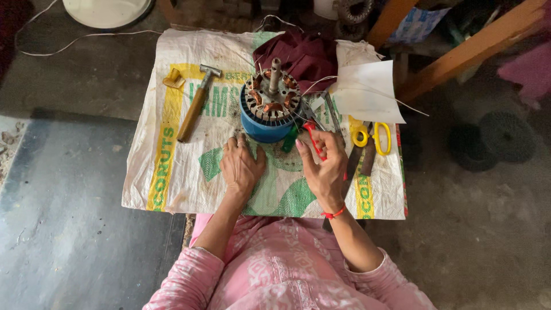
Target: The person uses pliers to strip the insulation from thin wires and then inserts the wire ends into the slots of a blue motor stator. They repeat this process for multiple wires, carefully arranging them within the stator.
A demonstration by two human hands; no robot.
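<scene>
The left hand (241, 166) lies flat and open on the woven sack (172, 172) that covers the tabletop, its fingertips just short of the blue base of the motor stator (270, 106), holding nothing. The stator stands upright near the middle of the sack, copper windings showing around a steel shaft that points up, with thin wires trailing off to the right. The right hand (324, 166) is curled around the red-handled pliers (314, 138), gripping them just beside the stator's lower right edge. A hammer (196, 103) with a wooden handle lies tilted on the sack to the left of the stator, well apart from both hands. Yellow-handled scissors (370, 136) rest to the right of the right hand, below a white sheet of paper (367, 92). A dark red cloth (304, 54) is bunched behind the stator.
</scene>
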